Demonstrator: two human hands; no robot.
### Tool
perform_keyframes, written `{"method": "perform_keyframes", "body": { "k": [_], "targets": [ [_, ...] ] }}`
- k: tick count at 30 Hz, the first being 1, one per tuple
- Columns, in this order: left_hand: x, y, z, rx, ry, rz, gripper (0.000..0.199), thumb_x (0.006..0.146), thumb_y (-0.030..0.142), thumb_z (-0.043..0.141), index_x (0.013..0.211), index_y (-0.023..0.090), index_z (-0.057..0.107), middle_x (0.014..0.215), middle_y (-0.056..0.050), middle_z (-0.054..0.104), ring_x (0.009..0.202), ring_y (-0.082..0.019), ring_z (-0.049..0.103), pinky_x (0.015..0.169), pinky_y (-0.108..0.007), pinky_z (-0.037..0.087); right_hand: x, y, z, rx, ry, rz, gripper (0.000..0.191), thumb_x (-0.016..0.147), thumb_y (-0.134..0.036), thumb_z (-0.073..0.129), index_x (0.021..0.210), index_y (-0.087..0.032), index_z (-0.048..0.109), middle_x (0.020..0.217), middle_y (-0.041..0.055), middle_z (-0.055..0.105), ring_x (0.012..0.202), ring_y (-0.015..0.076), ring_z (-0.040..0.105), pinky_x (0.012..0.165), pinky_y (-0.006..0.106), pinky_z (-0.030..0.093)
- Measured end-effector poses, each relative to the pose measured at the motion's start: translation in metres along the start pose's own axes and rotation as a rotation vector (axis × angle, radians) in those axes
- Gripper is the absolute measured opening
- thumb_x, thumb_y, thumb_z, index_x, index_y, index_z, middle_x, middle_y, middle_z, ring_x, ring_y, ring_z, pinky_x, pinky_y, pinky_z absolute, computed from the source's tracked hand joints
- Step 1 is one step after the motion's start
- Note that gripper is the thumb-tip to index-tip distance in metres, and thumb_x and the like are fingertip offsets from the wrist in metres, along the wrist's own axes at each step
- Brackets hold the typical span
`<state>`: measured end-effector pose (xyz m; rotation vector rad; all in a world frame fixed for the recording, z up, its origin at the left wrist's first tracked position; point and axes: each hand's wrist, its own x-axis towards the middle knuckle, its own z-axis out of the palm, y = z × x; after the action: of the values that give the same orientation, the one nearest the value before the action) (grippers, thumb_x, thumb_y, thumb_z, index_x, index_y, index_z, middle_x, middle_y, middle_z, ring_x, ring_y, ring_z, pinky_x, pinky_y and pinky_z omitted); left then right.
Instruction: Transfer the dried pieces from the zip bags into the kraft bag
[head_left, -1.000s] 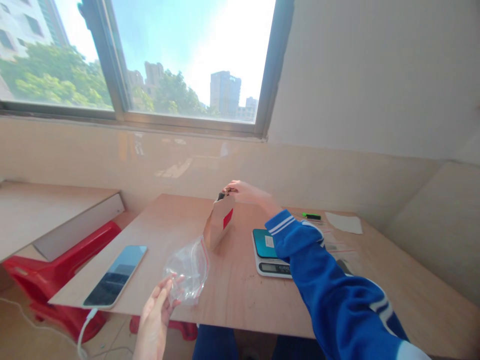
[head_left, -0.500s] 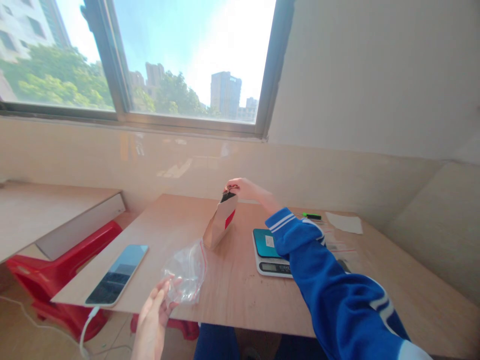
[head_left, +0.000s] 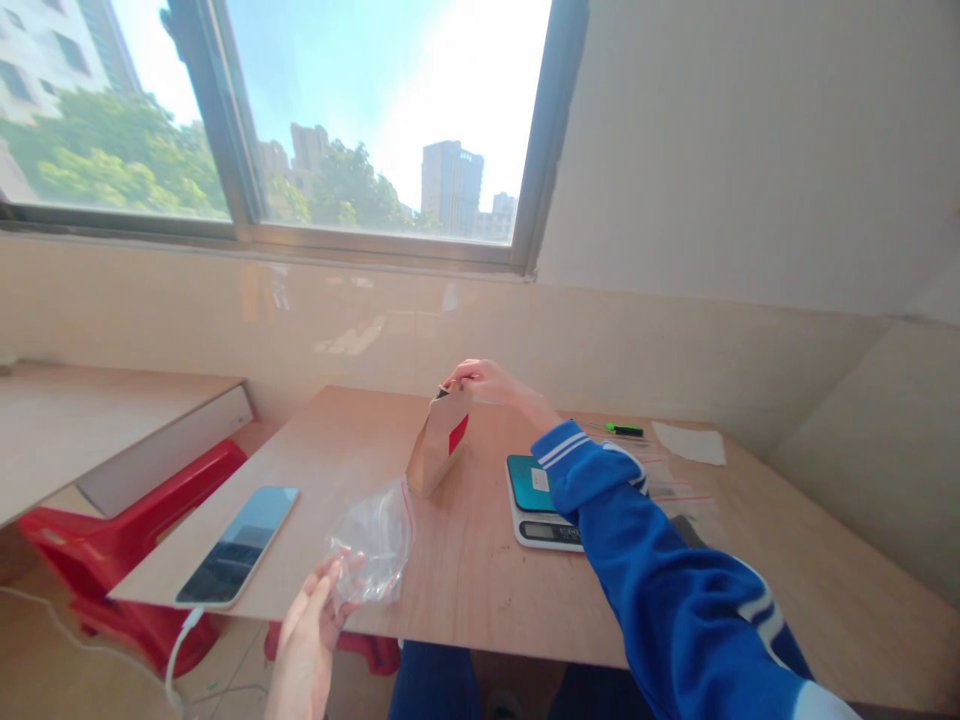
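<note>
My right hand (head_left: 480, 381) pinches the top of an upright kraft paper bag (head_left: 436, 447), which has a red label and stands on the plywood tabletop (head_left: 480, 590). A little black shows at the paper bag's mouth under my fingers. My left hand (head_left: 307, 630) is at the near table edge, its fingers on the lower part of a crumpled clear plastic zip bag (head_left: 379, 545) with a red seal strip. The blue sleeve (head_left: 645, 560) of my right arm passes above a digital scale (head_left: 544, 532), hiding part of it.
A teal object (head_left: 529, 483) lies on the scale. A smartphone (head_left: 238, 547) lies at the left table edge with a white cable (head_left: 176, 665) hanging down. Further right are a green-tipped marker (head_left: 624, 430), white paper (head_left: 688, 443), and small clear bags (head_left: 679, 495). A red plastic stool (head_left: 127, 570) stands left.
My right hand has pressed the top of the paper bag down slightly, so less black shows at its mouth. The left hand and zip bag have barely moved.
</note>
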<state>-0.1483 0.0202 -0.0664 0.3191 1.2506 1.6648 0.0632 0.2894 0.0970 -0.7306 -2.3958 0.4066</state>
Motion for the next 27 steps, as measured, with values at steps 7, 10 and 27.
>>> {"method": "perform_keyframes", "body": {
  "k": [7, 10, 27],
  "targets": [
    [0.008, -0.007, -0.007, -0.027, 0.007, -0.012, 0.048, 0.057, 0.038, 0.081, 0.100, 0.021, 0.069, 0.114, -0.006, 0.071, 0.120, -0.025, 0.058, 0.074, -0.024, 0.054, -0.002, 0.000, 0.010, -0.056, 0.038, 0.002, 0.033, 0.070, 0.000, 0.042, 0.072, -0.014, 0.072, 0.099, 0.0082, 0.068, 0.090, 0.0160, 0.062, 0.085, 0.028, 0.048],
    [0.007, -0.007, -0.008, -0.016, 0.005, -0.009, 0.049, 0.057, 0.039, 0.081, 0.100, 0.021, 0.068, 0.112, -0.007, 0.071, 0.120, -0.026, 0.057, 0.075, -0.026, 0.054, -0.004, 0.002, 0.014, -0.079, 0.053, 0.004, 0.035, 0.068, 0.001, 0.043, 0.075, -0.015, 0.073, 0.107, 0.0091, 0.065, 0.100, 0.0182, 0.060, 0.092, 0.031, 0.047],
    [-0.011, -0.007, 0.011, 0.102, -0.102, 0.060, 0.061, 0.064, 0.045, 0.078, 0.120, 0.030, 0.059, 0.137, -0.001, 0.057, 0.130, -0.023, 0.048, 0.077, -0.019, 0.050, -0.043, -0.031, 0.031, -0.292, 0.170, 0.176, 0.039, 0.100, -0.031, 0.031, 0.090, -0.020, 0.067, 0.121, 0.0091, 0.057, 0.118, 0.0210, 0.048, 0.106, 0.038, 0.032]
  ]
}}
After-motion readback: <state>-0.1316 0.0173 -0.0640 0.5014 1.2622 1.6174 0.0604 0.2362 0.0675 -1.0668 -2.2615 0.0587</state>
